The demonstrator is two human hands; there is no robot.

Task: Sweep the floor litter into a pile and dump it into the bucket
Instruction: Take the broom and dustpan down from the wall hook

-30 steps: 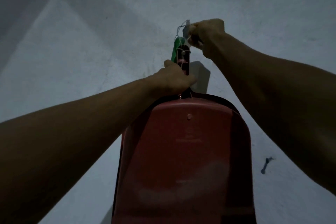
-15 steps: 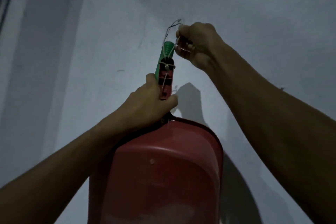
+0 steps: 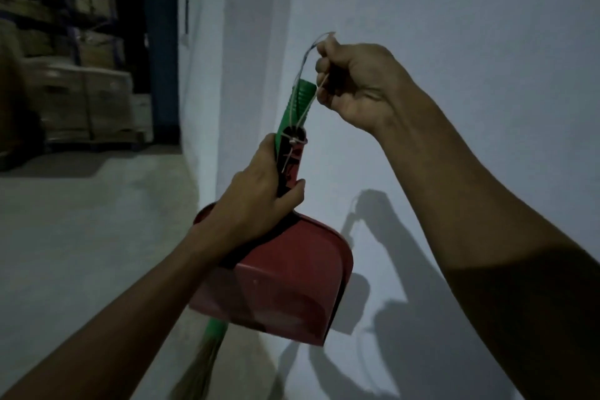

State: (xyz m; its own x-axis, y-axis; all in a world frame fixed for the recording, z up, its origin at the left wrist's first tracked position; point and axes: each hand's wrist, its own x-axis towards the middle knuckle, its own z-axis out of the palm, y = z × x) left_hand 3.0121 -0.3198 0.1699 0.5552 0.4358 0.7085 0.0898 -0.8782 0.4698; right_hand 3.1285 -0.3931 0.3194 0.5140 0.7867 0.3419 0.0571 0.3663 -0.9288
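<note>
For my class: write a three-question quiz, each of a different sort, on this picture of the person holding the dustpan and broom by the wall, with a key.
1. True or false: the left hand grips the handles of the red dustpan and the green broom together.
2. Multiple choice: the right hand pinches A) the string loop B) the broom bristles C) a bucket.
3. Fill in: the bristles hang ____ the dustpan.

Key: 1 true. 2 A. 3 below.
</note>
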